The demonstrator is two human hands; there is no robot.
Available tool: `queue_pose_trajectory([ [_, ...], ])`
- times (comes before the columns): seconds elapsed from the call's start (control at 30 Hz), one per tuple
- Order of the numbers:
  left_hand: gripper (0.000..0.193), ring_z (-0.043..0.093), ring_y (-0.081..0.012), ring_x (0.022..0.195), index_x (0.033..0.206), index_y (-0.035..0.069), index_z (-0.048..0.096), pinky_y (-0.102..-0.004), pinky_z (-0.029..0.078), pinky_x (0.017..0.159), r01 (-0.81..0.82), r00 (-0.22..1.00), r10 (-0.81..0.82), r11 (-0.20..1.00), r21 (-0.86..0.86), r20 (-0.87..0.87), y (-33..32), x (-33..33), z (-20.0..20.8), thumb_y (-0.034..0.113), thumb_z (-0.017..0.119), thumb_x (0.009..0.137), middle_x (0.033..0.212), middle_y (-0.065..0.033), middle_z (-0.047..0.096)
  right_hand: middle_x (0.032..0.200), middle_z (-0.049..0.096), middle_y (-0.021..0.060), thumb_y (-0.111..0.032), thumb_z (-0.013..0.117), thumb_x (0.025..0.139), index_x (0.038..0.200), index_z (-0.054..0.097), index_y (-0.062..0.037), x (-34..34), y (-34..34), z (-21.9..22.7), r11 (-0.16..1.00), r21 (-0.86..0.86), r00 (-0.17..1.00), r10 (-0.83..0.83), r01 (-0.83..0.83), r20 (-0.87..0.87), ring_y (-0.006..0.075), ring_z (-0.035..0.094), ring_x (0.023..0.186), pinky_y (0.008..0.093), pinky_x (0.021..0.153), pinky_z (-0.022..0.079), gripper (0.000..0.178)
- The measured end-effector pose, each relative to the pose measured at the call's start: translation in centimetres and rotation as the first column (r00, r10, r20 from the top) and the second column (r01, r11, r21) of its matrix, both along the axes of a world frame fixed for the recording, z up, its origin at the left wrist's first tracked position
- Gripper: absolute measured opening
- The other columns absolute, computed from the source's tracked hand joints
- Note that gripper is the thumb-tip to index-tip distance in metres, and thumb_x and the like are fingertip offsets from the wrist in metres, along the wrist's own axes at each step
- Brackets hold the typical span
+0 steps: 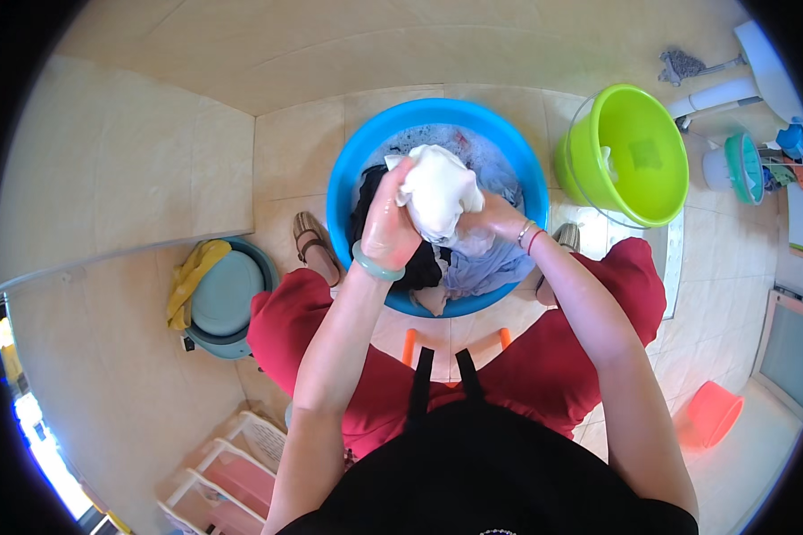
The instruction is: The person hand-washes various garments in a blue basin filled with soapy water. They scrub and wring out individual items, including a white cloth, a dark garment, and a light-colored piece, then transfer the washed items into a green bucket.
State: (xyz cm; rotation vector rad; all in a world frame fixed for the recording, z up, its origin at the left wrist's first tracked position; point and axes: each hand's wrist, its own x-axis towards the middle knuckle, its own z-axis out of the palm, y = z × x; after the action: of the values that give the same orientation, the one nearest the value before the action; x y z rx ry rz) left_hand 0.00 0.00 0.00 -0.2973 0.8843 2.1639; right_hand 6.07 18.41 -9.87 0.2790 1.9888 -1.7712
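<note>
Head view showed the left hand [391, 223] and the right hand [498, 218] both holding a bunched-up white cloth [439, 189] between them. The cloth was above a big round blue plastic tub [339, 201] on the tan tiled floor [294, 169]. Inside the tub were foamy water [419, 136], black clothes [422, 270] and pale blue clothes [482, 272]. A lime green bucket [616, 129] stood to the right of the tub. To the left, a yellow cloth [187, 281] lay over the edge of a gray-blue round basin [229, 294].
</note>
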Motion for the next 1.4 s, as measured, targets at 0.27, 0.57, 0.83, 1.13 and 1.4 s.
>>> queue_pose_trajectory([
  [0.27,0.065,0.046,-0.0215,0.124,0.139,0.001,0.035,-0.0349,0.036,0.105,0.329,0.893,-0.395,0.9,-0.285,-0.217,-5.6,-1.8,-7.0,0.034,0.06,0.089,0.135,-0.0105,0.048,0.108,0.064,0.0108,-0.017,0.066,0.084,0.113,0.058,0.0031,-1.1,4.6,3.5,0.595,-0.655,0.883,-0.349,0.467,0.313,0.0178,0.062,0.098,0.0305,0.088,0.048,0.036],
  [0.57,0.033,0.063,-0.0209,0.098,0.113,0.0,0.06,-0.032,0.048,0.086,0.058,0.989,-0.034,0.984,-0.168,0.143,-5.0,-1.4,-14.5,0.02,0.057,0.087,0.103,-0.0088,0.066,0.107,0.062,0.0185,-0.04,0.081,0.063,0.122,0.049,0.0027,0.7,5.4,-4.8,0.853,0.382,0.934,0.304,-0.355,0.189,0.0287,0.057,0.106,0.0338,0.092,0.044,0.079],
  [0.83,0.036,0.063,-0.0191,0.097,0.115,0.002,0.057,-0.0334,0.049,0.084,-0.097,0.98,0.099,0.995,-0.019,0.171,-4.3,-6.2,-16.1,0.029,0.057,0.091,0.109,-0.0067,0.064,0.113,0.061,0.0124,-0.007,0.075,0.073,0.125,0.054,-0.004,-5.7,6.8,-4.5,0.894,-0.267,0.93,-0.32,0.36,0.183,0.0194,0.06,0.101,0.028,0.087,0.047,0.056],
  [1.13,0.084,0.051,-0.0445,0.108,0.142,0.016,0.032,-0.0403,0.048,0.088,-0.622,0.681,-0.442,0.07,-0.78,-0.584,1.4,-5.0,-21.0,0.02,0.077,0.072,0.141,-0.0259,0.026,0.147,0.028,0.0163,-0.028,0.072,0.074,0.138,0.04,-0.0292,-9.1,-2.7,-15.6,0.537,0.812,0.955,0.037,0.229,-0.294,0.0429,0.038,0.123,0.0565,0.096,0.038,0.072],
  [1.4,0.047,0.058,-0.0401,0.098,0.131,0.02,0.045,-0.0404,0.053,0.077,-0.206,0.492,-0.869,-0.171,-0.964,0.049,1.1,-10.2,-27.6,0.007,0.047,0.086,0.136,-0.0256,0.03,0.134,0.043,0.015,-0.042,0.061,0.083,0.135,0.041,-0.0192,-10.5,-5.2,-20.7,0.427,0.904,0.991,0.125,-0.01,-0.048,0.0406,0.044,0.116,0.0547,0.088,0.041,0.06],
])
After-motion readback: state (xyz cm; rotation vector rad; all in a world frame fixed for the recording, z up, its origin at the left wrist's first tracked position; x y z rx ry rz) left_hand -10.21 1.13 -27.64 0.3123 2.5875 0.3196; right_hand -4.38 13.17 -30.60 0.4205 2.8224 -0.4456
